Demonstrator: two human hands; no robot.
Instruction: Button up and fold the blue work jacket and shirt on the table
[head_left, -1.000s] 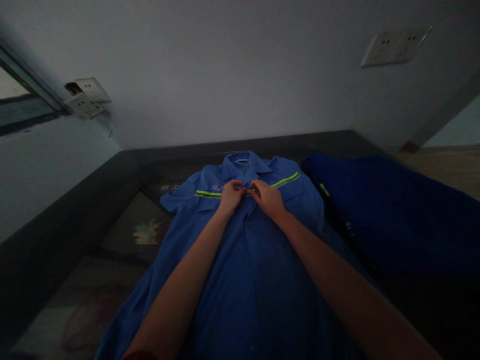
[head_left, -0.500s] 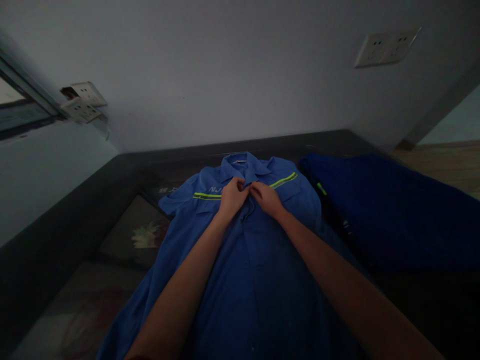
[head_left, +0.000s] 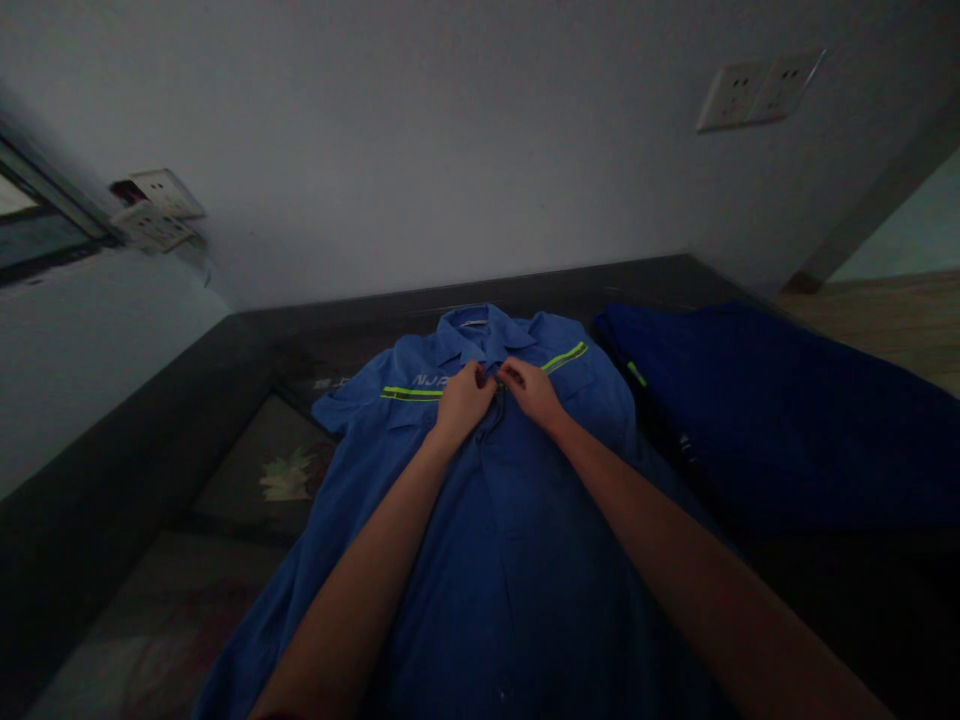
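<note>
Left hand [head_left: 463, 404], right hand [head_left: 531, 394], both grips pinch the blue, collared cloth shirt [head_left: 454, 560] at its chest, apparently to steady it!

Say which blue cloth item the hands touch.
The lighter blue shirt, under the left hand and right hand; the darker blue cloth, to its right, is untouched.

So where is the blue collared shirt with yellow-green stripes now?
In the head view, the blue collared shirt lies at the centre, left of the dark blue cloth, with the left hand and right hand pinching its front.
</note>
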